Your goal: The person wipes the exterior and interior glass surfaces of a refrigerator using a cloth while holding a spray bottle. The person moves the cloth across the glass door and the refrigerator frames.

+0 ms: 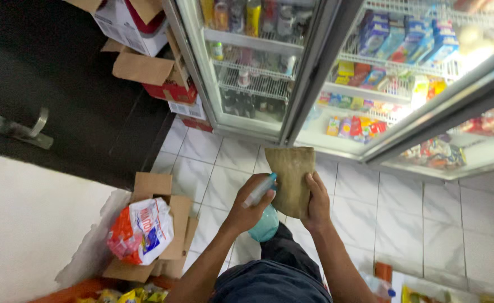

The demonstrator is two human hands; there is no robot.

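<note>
Left hand [251, 205] is wrapped round a clear spray bottle [260, 191] w/ blue tip, held slanted; teal bottle body [265, 225] hangs below the fist. Right hand [316, 201] grips a tan cloth [289, 179] by its right edge, thumb in front, fingers behind; cloth hangs flat btwn both hands, above white tile floor [404, 219], in front of the glass-door cooler [258, 73]. Open cardboard box [165, 224] w/ red-white bag [141, 230] sits at floor's left edge.

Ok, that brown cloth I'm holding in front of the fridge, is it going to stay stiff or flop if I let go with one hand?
Probably flop. The brown cloth hangs flat but shows soft creases, held only at its lower edge by the right hand. It looks thin, so likely light. The left hand grips a spray bottle, so it gives little support.
</note>
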